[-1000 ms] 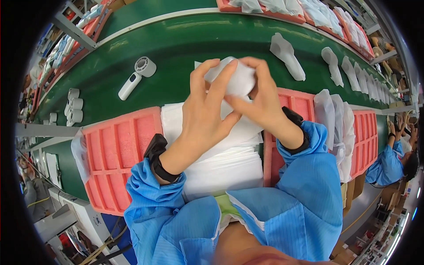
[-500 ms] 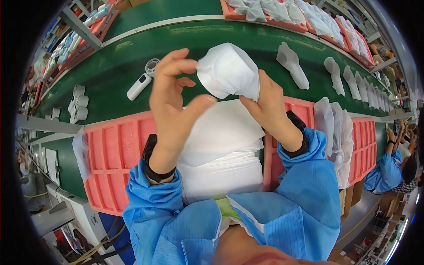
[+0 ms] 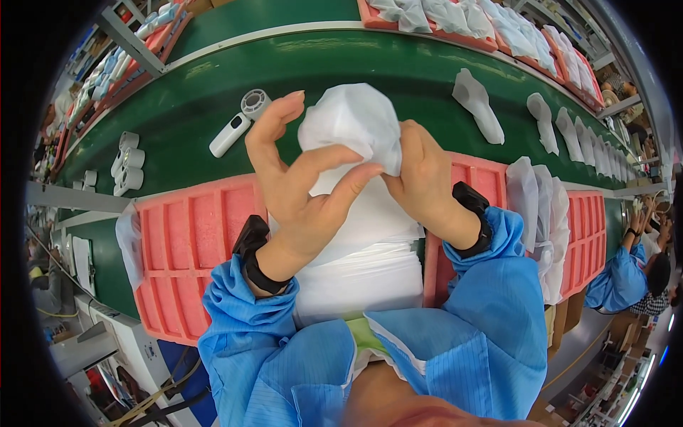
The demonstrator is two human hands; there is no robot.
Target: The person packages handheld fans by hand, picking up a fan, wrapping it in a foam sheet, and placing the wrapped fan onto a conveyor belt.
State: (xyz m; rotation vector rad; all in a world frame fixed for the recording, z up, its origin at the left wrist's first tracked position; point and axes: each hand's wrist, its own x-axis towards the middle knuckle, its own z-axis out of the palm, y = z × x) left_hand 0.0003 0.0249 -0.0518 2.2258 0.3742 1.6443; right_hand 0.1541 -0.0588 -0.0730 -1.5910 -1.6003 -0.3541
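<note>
Across the far side runs a green conveyor belt (image 3: 398, 64) carrying white wrapped items and one bare white handheld device (image 3: 238, 127), with pink trays (image 3: 188, 242) just below the hands, the far one (image 3: 469, 25) filled with wrapped pieces, the near one's pockets looking empty. Above a stack of white sheets (image 3: 363, 263), the left hand (image 3: 302, 188) and right hand (image 3: 427, 178) pinch a white wrapped bundle (image 3: 352, 124). Wrapping it well likely means keeping the fold tight under the thumb.

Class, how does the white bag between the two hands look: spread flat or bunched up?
Bunched up. The white bag bulges in rounded creases, pinched between the left hand and right hand.
</note>
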